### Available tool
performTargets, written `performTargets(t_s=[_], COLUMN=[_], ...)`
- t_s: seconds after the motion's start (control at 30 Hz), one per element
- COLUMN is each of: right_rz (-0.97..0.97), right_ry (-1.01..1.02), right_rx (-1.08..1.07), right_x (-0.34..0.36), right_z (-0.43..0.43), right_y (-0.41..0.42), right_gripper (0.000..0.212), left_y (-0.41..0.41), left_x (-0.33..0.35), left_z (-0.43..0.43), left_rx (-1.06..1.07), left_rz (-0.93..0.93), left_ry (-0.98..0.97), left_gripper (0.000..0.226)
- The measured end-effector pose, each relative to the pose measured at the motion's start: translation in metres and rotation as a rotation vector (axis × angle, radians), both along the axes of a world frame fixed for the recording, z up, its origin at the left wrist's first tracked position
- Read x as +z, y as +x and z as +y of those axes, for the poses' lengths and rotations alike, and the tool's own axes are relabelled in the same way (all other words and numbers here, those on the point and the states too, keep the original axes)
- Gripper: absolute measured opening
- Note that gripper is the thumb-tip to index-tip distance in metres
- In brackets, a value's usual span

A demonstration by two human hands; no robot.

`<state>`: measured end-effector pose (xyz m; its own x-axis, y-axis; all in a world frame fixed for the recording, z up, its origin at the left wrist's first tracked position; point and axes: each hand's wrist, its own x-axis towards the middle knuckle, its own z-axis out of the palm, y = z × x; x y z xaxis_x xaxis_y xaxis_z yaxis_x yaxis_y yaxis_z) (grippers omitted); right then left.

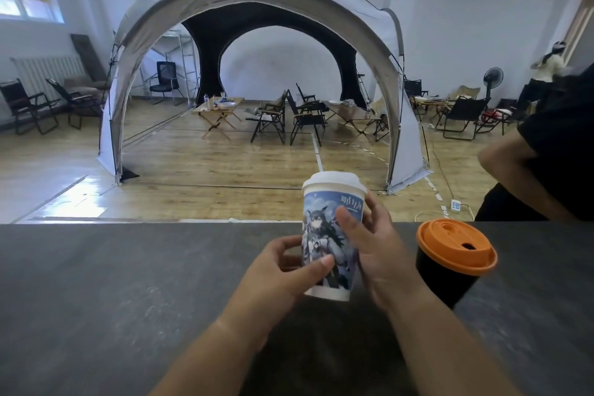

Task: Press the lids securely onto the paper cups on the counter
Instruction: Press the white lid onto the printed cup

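A tall paper cup [324, 228] printed with a blue cartoon figure stands upright on the dark grey counter [128, 283], with a white lid [334, 182] sitting on its rim. My left hand [286, 267] grips the cup's lower left side, thumb across the front. My right hand [376, 244] wraps around its right side, thumb on the print. To the right stands a black paper cup [446, 283] capped with an orange lid [456, 247], untouched by either hand.
Another person's arm and dark sleeve [546, 164] lean in beyond the counter at the right. Past the counter's far edge lies a wooden floor with a large dome tent [257, 10], folding chairs and low tables.
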<state>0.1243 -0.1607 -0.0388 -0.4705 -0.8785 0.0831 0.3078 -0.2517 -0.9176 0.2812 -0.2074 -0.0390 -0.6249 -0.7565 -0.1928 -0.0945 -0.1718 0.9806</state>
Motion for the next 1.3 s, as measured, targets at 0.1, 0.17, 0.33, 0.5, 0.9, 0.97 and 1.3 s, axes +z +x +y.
performTargets(t_s=[0.1, 0.17, 0.33, 0.5, 0.9, 0.97, 1.3], right_rz=[-0.138, -0.237, -0.248, 0.001, -0.093, -0.004, -0.185], right_ry=[0.007, 0.002, 0.022, 0.029, 0.001, 0.027, 0.003], right_rx=[0.022, 0.085, 0.092, -0.032, 0.042, -0.016, 0.136], right_x=[0.0044, 0.0063, 0.0031, 0.0059, 0.0045, 0.0037, 0.0026], right_z=[0.0024, 0.0042, 0.0028, 0.0036, 0.0021, 0.0012, 0.0020], right_y=[-0.0007, -0.0020, -0.0020, 0.0006, 0.0034, 0.0050, 0.0000], right_gripper=[0.062, 0.058, 0.063, 0.075, 0.070, 0.075, 0.054], left_y=[-0.0002, 0.0003, 0.0013, 0.0025, 0.0007, 0.0010, -0.0012], left_x=[0.0010, -0.0003, 0.0000, 0.0007, -0.0070, -0.0049, -0.0025], left_z=[-0.0019, -0.0040, -0.0037, -0.0034, -0.0072, -0.0040, -0.0047], left_rx=[-0.108, -0.158, -0.102, -0.005, 0.051, 0.041, -0.036], left_rz=[0.152, 0.222, 0.249, 0.104, 0.120, 0.062, 0.272], left_ry=[0.216, 0.314, 0.312, 0.078, 0.087, 0.022, 0.302], left_gripper=[0.053, 0.048, 0.046, 0.064, 0.087, 0.099, 0.056])
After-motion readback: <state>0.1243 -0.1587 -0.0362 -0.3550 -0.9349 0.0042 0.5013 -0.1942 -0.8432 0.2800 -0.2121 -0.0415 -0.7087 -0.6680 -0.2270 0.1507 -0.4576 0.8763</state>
